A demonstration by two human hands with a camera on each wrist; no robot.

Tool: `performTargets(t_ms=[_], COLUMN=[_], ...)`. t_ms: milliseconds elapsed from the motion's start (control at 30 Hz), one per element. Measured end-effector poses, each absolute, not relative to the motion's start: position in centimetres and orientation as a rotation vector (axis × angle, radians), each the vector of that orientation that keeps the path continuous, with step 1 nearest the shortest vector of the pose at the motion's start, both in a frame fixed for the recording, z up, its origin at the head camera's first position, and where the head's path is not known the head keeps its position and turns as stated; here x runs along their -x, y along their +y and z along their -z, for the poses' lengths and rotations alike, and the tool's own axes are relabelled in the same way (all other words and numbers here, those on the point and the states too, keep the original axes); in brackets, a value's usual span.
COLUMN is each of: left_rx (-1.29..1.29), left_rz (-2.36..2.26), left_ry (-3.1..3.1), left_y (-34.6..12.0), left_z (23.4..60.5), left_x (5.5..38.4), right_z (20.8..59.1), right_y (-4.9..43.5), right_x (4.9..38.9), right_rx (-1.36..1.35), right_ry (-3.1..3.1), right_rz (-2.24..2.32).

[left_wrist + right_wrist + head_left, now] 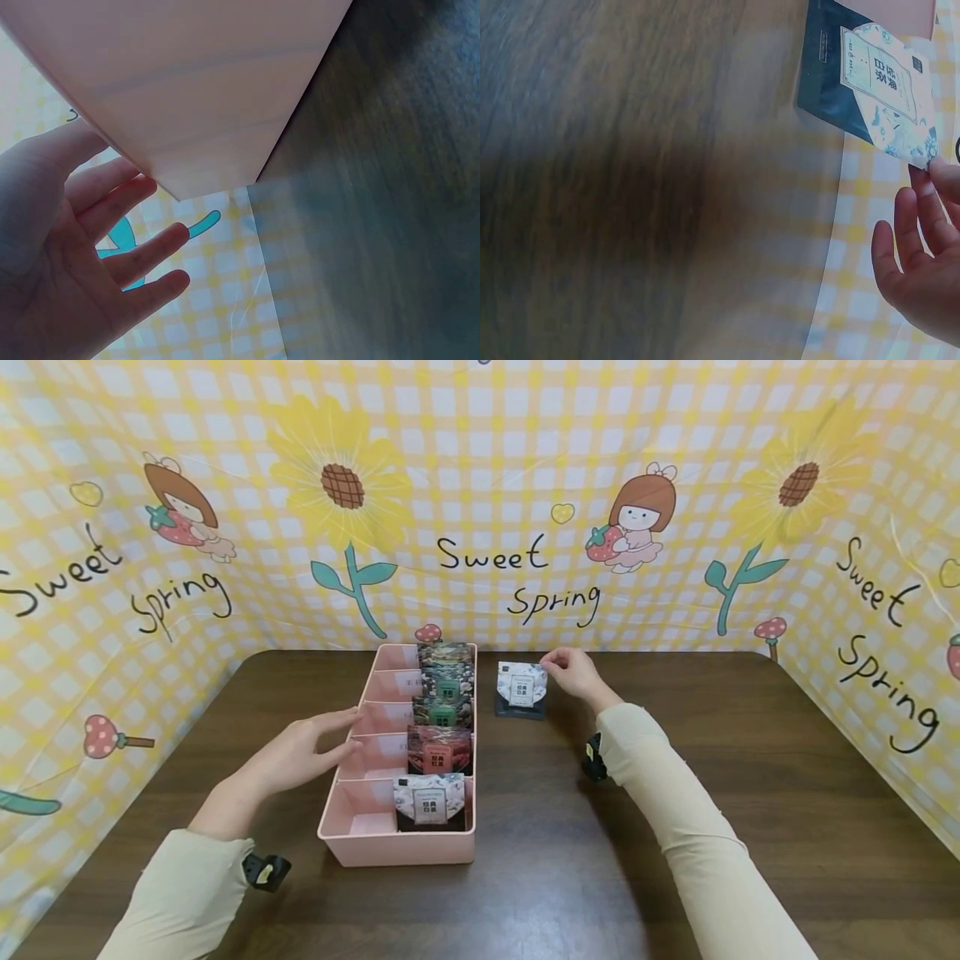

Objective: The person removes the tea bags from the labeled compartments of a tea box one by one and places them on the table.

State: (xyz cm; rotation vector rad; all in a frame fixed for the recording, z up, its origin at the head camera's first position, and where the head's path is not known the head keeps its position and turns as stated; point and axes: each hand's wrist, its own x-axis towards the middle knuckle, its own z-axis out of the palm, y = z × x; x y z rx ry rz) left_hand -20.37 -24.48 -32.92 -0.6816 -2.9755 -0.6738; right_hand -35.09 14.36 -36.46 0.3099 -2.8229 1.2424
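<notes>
A person's right hand [577, 678] pinches the upper right corner of a white packet [521, 687] between thumb and fingers, just right of the far part of a pink divided box [397, 850] on the desk [540, 827]. The left hand [296, 752] is at the box's left rim, its fingers apart. Sorting appears well along: all five compartments bear packets, a similar white one [432, 802] standing nearest, while the pinched packet remains outside.
</notes>
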Motion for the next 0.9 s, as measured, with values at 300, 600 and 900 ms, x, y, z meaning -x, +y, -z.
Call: performTargets(t_ms=[300, 600, 900], left_rx=[0.678, 0.697, 0.681], left_rz=[0.671, 0.671, 0.676], left_ry=[-2.976, -2.949, -2.971], left_y=[-24.6, -24.5, -24.5], left_z=[33.0, 33.0, 33.1], left_x=[20.5, 20.3, 20.5], right_z=[36.7, 37.6, 37.9], right_y=[13.5, 12.9, 12.7], right_x=[35.3, 36.1, 36.3], right_rx=[-0.203, -0.18, -0.156], right_ry=[-2.82, -2.855, -2.868], right_rz=[-1.257, -1.25, -1.239])
